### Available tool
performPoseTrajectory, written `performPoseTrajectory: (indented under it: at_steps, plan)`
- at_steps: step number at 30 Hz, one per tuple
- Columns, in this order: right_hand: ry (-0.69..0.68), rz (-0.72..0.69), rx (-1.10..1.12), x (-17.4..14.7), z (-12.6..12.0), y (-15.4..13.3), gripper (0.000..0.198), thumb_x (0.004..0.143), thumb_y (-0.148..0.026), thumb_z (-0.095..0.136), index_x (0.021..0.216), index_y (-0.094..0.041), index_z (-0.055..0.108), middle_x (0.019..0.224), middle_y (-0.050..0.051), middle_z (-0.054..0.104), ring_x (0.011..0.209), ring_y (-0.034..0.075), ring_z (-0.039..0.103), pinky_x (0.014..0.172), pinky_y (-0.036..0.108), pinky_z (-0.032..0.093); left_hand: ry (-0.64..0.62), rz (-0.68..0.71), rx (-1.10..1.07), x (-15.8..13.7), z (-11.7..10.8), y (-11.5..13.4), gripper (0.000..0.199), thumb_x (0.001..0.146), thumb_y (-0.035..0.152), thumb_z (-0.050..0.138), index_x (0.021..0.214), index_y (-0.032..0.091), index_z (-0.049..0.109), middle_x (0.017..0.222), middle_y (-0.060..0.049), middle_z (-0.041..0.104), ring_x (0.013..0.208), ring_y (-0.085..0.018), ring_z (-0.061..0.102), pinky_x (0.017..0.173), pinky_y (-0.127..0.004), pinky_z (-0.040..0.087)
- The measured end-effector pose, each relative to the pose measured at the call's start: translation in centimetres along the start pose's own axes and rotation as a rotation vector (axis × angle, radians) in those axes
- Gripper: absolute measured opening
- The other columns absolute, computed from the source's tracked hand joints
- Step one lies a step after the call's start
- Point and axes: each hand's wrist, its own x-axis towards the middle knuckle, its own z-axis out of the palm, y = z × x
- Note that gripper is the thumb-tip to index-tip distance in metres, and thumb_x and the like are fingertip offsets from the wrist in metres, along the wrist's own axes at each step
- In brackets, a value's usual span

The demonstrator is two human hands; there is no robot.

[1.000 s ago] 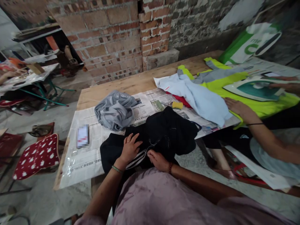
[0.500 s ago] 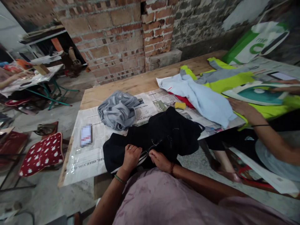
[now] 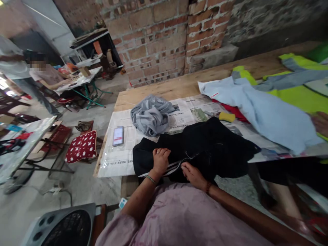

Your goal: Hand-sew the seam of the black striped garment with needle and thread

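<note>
A black garment (image 3: pixel 205 143) with white stripes along one edge lies bunched at the table's front edge, partly hanging towards my lap. My left hand (image 3: pixel 161 160) is closed on its striped part, with the fingers curled over the cloth. Just to the right, my right hand (image 3: pixel 192 173) pinches the garment's edge between thumb and fingers. Pale loose threads (image 3: pixel 188 155) show on the black cloth between and above my hands. Whether a small tool or needle sits in the right fingers cannot be made out.
Newspaper covers the wooden table (image 3: pixel 143 89). On it lie a crumpled grey cloth (image 3: pixel 151 118), a phone (image 3: pixel 118 136), a yellow sponge-like block (image 3: pixel 227 117) and a light blue garment (image 3: pixel 258 102). A co-worker's hand (image 3: pixel 321 123) is at the right. A fan-like appliance (image 3: pixel 64 225) stands lower left.
My view has turned left, so the iron at the right is out of sight. My hands are slightly farther apart, and the striped edge between them lies straighter.
</note>
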Motion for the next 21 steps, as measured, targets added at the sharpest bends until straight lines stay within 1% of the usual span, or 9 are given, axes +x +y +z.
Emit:
performPoseTrajectory:
  at_steps: [4,6,8,12,13,15,17,19,21]
  plan:
    - [-0.008,0.019,0.007,-0.1,0.1,0.0,0.023,0.085,-0.037,0.033,0.076,-0.02,0.046,0.055,-0.004,0.043,0.05,0.009,0.041,0.048,0.021,0.034,0.107,-0.168,-0.058,-0.8,-0.6,-1.6,0.032,0.079,0.004,0.043,0.098,0.021,0.062,0.1,-0.004,0.064,0.092,-0.017,0.053,0.086,-0.036,0.033]
    - [-0.011,0.028,0.007,-0.1,0.1,0.0,0.023,0.085,-0.037,0.034,0.075,-0.02,0.046,0.056,-0.004,0.043,0.05,0.01,0.041,0.047,0.021,0.034,0.147,-0.179,-0.081,-1.1,-1.0,-1.9,0.031,0.079,0.005,0.043,0.099,0.02,0.061,0.103,-0.005,0.063,0.094,-0.017,0.053,0.086,-0.035,0.034]
    - [-0.014,0.028,0.002,-0.1,0.1,0.0,0.024,0.085,-0.038,0.034,0.075,-0.02,0.046,0.056,-0.004,0.043,0.05,0.01,0.042,0.047,0.021,0.034,0.138,-0.12,-0.092,-1.4,-1.5,-1.8,0.029,0.078,0.011,0.047,0.101,0.02,0.061,0.107,-0.005,0.061,0.099,-0.019,0.051,0.089,-0.036,0.034]
    - [-0.025,0.021,-0.008,0.1,0.2,0.2,0.025,0.085,-0.04,0.033,0.077,-0.02,0.046,0.056,-0.004,0.043,0.049,0.01,0.042,0.046,0.021,0.034,0.025,0.049,-0.086,-1.2,-2.0,-0.3,0.034,0.075,0.024,0.058,0.109,0.025,0.059,0.119,-0.006,0.055,0.113,-0.023,0.041,0.094,-0.04,0.029]
    - [-0.028,0.022,-0.01,0.1,0.2,0.2,0.025,0.085,-0.041,0.033,0.078,-0.021,0.046,0.056,-0.004,0.043,0.049,0.01,0.042,0.046,0.021,0.034,0.003,0.073,-0.086,-1.0,-1.9,0.1,0.033,0.076,0.026,0.059,0.109,0.027,0.06,0.12,-0.005,0.054,0.115,-0.024,0.04,0.094,-0.041,0.028]
    - [-0.035,0.022,-0.012,0.1,0.2,0.2,0.026,0.085,-0.041,0.032,0.078,-0.021,0.046,0.055,-0.004,0.043,0.049,0.01,0.042,0.047,0.022,0.034,-0.03,0.106,-0.094,-0.6,-1.6,0.6,0.025,0.078,0.029,0.057,0.103,0.029,0.063,0.121,-0.004,0.054,0.115,-0.024,0.039,0.095,-0.041,0.027]
    - [-0.042,0.018,-0.013,0.1,0.2,0.3,0.025,0.085,-0.041,0.032,0.078,-0.021,0.046,0.055,-0.004,0.043,0.048,0.01,0.042,0.047,0.022,0.034,-0.059,0.133,-0.11,-0.3,-1.2,0.8,0.017,0.082,0.029,0.053,0.093,0.028,0.066,0.116,-0.002,0.057,0.113,-0.022,0.041,0.095,-0.041,0.025]
    - [-0.039,0.013,-0.012,0.1,0.2,0.3,0.025,0.085,-0.04,0.032,0.078,-0.021,0.046,0.054,-0.005,0.043,0.048,0.01,0.041,0.047,0.022,0.033,-0.091,0.152,-0.123,-0.3,-0.8,0.8,0.017,0.085,0.027,0.049,0.087,0.026,0.066,0.105,-0.002,0.062,0.105,-0.019,0.047,0.096,-0.04,0.023]
    - [-0.034,0.015,-0.012,0.0,0.1,0.3,0.025,0.085,-0.039,0.032,0.077,-0.021,0.046,0.054,-0.005,0.042,0.047,0.01,0.041,0.047,0.022,0.033,-0.115,0.147,-0.127,-0.6,-0.6,0.8,0.018,0.086,0.024,0.047,0.088,0.024,0.065,0.093,-0.002,0.065,0.095,-0.016,0.051,0.097,-0.04,0.022]
